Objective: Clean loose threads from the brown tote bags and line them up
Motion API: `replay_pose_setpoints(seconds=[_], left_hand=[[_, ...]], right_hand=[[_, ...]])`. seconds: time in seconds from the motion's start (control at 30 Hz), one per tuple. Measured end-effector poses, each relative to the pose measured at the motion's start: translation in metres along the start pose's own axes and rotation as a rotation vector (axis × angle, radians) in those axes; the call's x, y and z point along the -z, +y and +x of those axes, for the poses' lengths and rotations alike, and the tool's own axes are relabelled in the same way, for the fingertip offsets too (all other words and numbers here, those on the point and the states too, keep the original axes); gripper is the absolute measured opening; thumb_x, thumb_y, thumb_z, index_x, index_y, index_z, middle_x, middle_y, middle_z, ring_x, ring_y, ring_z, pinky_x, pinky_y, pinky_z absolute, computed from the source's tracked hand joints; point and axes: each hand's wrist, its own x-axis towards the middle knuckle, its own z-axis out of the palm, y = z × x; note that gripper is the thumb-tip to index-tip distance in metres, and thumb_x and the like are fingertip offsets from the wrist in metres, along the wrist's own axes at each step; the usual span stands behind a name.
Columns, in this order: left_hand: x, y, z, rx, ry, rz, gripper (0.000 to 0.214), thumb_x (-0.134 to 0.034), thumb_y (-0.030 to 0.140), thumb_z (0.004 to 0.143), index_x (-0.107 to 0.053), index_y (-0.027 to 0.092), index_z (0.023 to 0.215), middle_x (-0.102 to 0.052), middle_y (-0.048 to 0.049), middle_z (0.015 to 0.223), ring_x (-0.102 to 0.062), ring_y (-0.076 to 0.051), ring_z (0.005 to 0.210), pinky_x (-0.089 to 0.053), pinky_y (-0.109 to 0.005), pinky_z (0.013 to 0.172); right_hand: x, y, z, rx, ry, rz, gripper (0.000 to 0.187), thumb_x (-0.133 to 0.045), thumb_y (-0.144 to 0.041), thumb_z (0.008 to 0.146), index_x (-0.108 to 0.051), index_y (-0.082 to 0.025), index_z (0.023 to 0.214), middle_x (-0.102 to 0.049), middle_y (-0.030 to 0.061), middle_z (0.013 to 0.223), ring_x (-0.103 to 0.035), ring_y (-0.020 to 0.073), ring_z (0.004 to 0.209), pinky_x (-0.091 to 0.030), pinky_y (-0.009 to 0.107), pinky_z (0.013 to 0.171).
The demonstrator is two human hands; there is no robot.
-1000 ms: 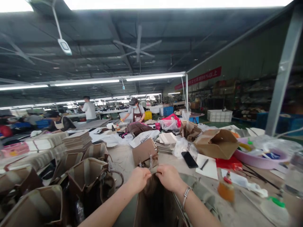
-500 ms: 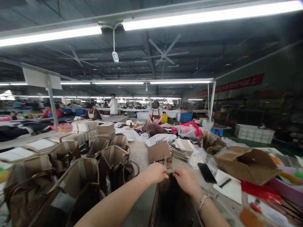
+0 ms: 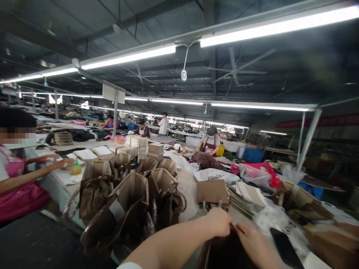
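Observation:
Low in the picture, my left hand [image 3: 218, 222] and my right hand [image 3: 254, 243] meet at the top rim of a dark brown bag [image 3: 224, 252]. Both hands are closed in a pinch on that rim; the bag's body is mostly cut off by the bottom edge. Just beyond my hands a flat brown bag piece [image 3: 212, 192] stands on the table. To the left of my left arm several finished brown striped bags [image 3: 131, 201] stand open.
A co-worker in pink [image 3: 17, 179] sits at the left, hand by a yellow glue bottle [image 3: 75, 169]. Stacks of card [image 3: 246, 196], plastic bags, a black phone [image 3: 283, 246] and cardboard boxes [image 3: 303, 205] crowd the right side. More people work at far tables.
The camera has swung left and up; the right-hand clutter has slid out of view and the co-worker in pink has come in. My hands stay pinched on the bag rim.

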Motion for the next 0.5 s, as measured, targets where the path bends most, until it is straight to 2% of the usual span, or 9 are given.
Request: replay_pose_setpoints(seconds=[0.17, 0.33, 0.43, 0.5], left_hand=[[-0.002, 0.003, 0.002, -0.021, -0.015, -0.005, 0.026, -0.048, 0.031, 0.074, -0.067, 0.023, 0.090, -0.069, -0.0102, 0.095, -0.064, -0.026, 0.089, -0.051, -0.033, 0.063], [0.000, -0.002, -0.005, -0.202, -0.009, -0.031, 0.033, -0.046, 0.035, 0.077, -0.064, 0.020, 0.100, -0.069, -0.0116, 0.097, -0.064, -0.026, 0.087, -0.050, -0.034, 0.063], [0.002, -0.005, -0.007, -0.231, 0.021, -0.090, 0.043, -0.047, 0.049, 0.078, -0.062, 0.023, 0.109, -0.069, -0.0094, 0.099, -0.063, -0.026, 0.090, -0.049, -0.033, 0.068], [0.004, -0.005, -0.006, -0.200, 0.035, -0.121, 0.043, -0.046, 0.054, 0.079, -0.063, 0.028, 0.109, -0.069, -0.0065, 0.099, -0.062, -0.024, 0.093, -0.048, -0.031, 0.071]], right_hand=[[0.000, 0.013, 0.001, -0.001, -0.091, 0.314, 0.032, -0.044, -0.050, 0.079, -0.068, -0.029, 0.079, -0.068, 0.0041, 0.089, -0.061, 0.0268, 0.086, -0.045, 0.037, 0.078], [0.006, 0.011, 0.000, 0.011, -0.109, 0.584, 0.039, -0.048, -0.054, 0.074, -0.072, -0.024, 0.084, -0.069, 0.0065, 0.098, -0.058, 0.0295, 0.100, -0.042, 0.038, 0.091], [0.002, 0.014, 0.001, -0.085, -0.099, 0.729, 0.047, -0.050, -0.059, 0.068, -0.072, -0.021, 0.085, -0.068, 0.0082, 0.100, -0.055, 0.0297, 0.106, -0.038, 0.038, 0.097], [-0.004, 0.018, 0.001, -0.204, -0.062, 0.862, 0.056, -0.052, -0.063, 0.065, -0.071, -0.019, 0.095, -0.066, 0.0096, 0.106, -0.053, 0.0293, 0.110, -0.037, 0.038, 0.099]])
